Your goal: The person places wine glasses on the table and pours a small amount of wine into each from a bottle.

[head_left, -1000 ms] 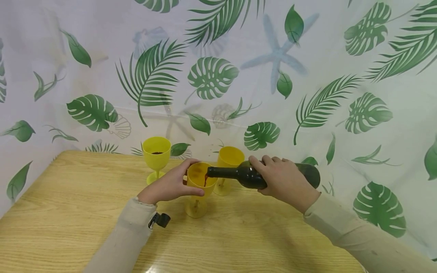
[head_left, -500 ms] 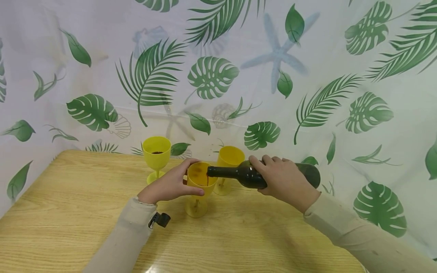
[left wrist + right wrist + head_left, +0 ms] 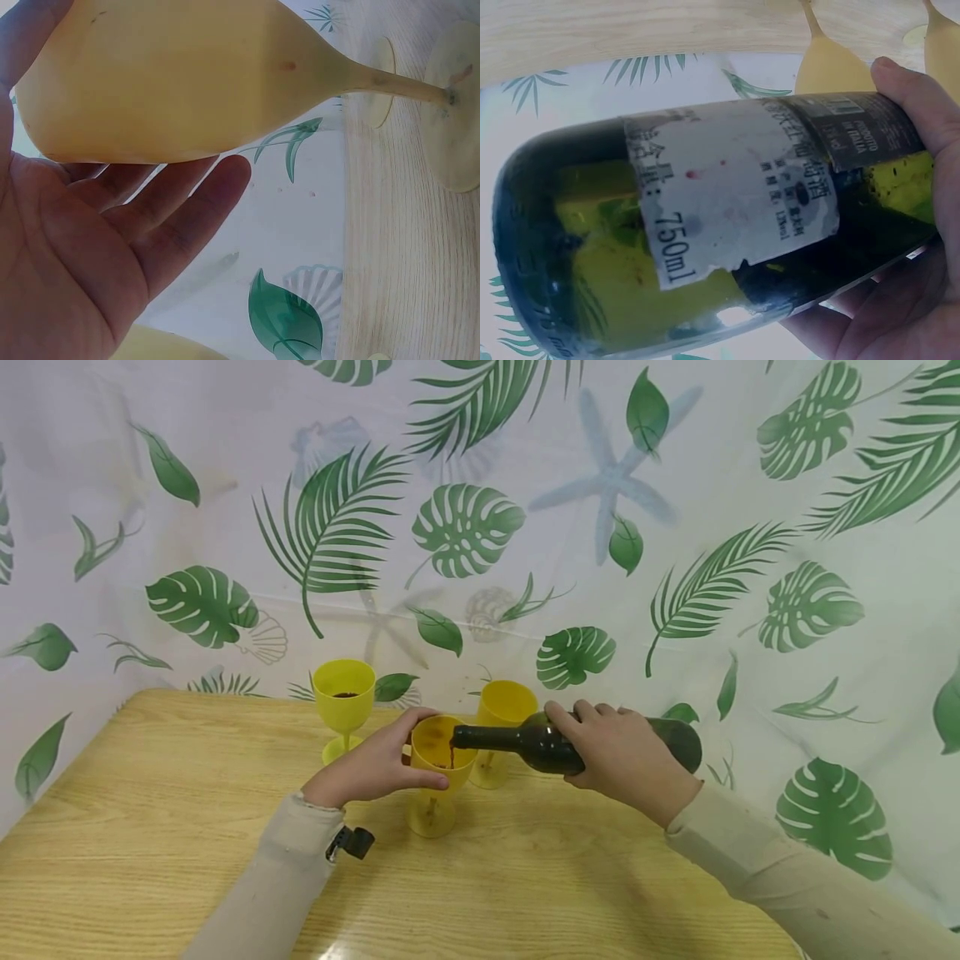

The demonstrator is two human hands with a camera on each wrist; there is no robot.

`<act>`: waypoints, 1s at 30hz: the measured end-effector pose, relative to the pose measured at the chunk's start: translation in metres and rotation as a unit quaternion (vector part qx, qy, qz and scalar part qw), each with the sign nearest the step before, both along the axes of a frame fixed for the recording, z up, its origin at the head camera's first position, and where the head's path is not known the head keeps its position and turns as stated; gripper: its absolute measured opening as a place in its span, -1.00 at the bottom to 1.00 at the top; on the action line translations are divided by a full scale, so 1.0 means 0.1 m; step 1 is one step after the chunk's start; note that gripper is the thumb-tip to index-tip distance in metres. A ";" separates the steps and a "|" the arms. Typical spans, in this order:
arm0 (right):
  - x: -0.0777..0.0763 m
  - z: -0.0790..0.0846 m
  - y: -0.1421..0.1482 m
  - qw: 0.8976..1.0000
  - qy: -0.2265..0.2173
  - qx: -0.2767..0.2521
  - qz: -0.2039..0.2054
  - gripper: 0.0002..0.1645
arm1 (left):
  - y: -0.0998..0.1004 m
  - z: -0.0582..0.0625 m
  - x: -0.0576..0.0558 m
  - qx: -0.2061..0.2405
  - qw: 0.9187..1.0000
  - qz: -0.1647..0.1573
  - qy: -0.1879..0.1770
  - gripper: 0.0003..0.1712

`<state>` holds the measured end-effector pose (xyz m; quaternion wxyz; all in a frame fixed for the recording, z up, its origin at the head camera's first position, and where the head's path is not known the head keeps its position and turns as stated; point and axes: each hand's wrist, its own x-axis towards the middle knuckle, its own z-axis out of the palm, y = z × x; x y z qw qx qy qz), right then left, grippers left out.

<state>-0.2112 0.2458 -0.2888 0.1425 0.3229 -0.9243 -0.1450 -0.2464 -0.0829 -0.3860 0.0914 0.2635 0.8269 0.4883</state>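
My right hand [image 3: 626, 760] grips a dark green wine bottle [image 3: 551, 745], tipped nearly level with its neck to the left. From the mouth a thin stream of red wine [image 3: 452, 757] falls into a yellow goblet [image 3: 431, 743] standing on the table. Thumb in front and fingers behind, my left hand [image 3: 378, 764] holds that goblet's bowl. In the left wrist view the fingers [image 3: 202, 202] lie along the bowl [image 3: 187, 82], above the stem. A torn white label [image 3: 727, 187] reading 750ml shows on the bottle in the right wrist view.
A second yellow goblet [image 3: 344, 702], with dark liquid inside, stands behind my left wrist. The third yellow goblet [image 3: 507, 703] is partly behind the bottle neck. Behind the wooden table [image 3: 187, 827] hangs a white leaf-printed sheet [image 3: 480, 610].
The stream, thinner half a second ago, is plainer now, and the bottle has shifted very slightly left. Both hands keep their holds; the goblets stay put.
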 end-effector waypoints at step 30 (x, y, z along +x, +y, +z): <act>0.00 -0.08 -0.04 1.000 -0.022 -0.018 -0.003 0.02 | 0.00 0.00 0.00 0.001 1.000 -0.004 0.000 0.05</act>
